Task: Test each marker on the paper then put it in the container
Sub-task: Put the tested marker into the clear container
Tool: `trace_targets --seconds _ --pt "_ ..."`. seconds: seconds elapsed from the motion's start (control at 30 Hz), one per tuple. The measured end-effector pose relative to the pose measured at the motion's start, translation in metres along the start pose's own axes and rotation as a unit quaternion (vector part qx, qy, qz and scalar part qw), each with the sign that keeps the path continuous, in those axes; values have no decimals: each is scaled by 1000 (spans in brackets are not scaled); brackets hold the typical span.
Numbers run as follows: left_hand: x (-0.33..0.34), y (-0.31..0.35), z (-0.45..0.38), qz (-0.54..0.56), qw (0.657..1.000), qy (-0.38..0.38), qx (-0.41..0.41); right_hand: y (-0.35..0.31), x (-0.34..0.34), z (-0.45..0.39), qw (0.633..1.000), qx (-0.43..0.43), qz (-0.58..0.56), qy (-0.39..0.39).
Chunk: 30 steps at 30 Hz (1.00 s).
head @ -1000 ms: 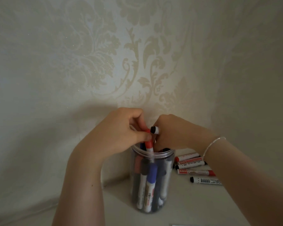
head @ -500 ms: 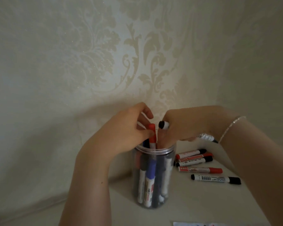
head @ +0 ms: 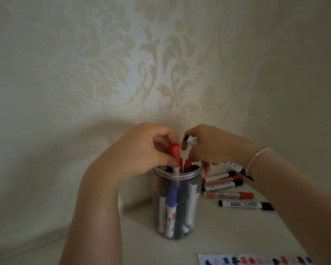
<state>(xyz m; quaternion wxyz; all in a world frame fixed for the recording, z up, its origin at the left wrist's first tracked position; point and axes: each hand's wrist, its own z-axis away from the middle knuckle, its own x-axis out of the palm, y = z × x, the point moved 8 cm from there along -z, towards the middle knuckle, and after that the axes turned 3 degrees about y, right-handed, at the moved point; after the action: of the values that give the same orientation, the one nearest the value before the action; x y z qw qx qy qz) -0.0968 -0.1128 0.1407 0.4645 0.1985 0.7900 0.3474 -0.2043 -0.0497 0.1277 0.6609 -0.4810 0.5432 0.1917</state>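
Lifting slightly since before, the left hand (head: pixel 141 150) is pinching a red marker (head: pixel 41 159) into the nearly full jar (head: pixel 177 203), the right hand (head: pixel 208 146) is gripping a black marker (head: pixel 190 140), five markers (head: pixel 228 195) are waiting beside the scribbled paper (head: pixel 254 260).

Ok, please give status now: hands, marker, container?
Left hand grips red-capped marker at container mouth. Right hand holds black marker. Container crowded.
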Motion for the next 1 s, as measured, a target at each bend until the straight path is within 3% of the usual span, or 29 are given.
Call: trace_targets --seconds 0.17,0.4,0.47,0.57,0.7,0.87,1.0 --pt "10 22 12 -13 997 -63 36 2 -15 18 998 -9 -8 55" --pt "22 28 25 -116 992 -54 6 20 3 60 972 79 -148 -164" --pt "22 35 32 -181 983 -28 17 20 7 68 966 86 -152 -189" --pt "31 46 36 -328 943 -33 46 15 8 71 966 82 -170 -178" --pt "51 55 25 -491 864 -79 80 2 12 68 968 75 -178 -162" --pt "67 35 28 -515 825 -220 78 4 16 71 964 80 -200 -158" --pt "69 32 36 -566 804 -169 62 7 19 73 959 82 -214 -165"
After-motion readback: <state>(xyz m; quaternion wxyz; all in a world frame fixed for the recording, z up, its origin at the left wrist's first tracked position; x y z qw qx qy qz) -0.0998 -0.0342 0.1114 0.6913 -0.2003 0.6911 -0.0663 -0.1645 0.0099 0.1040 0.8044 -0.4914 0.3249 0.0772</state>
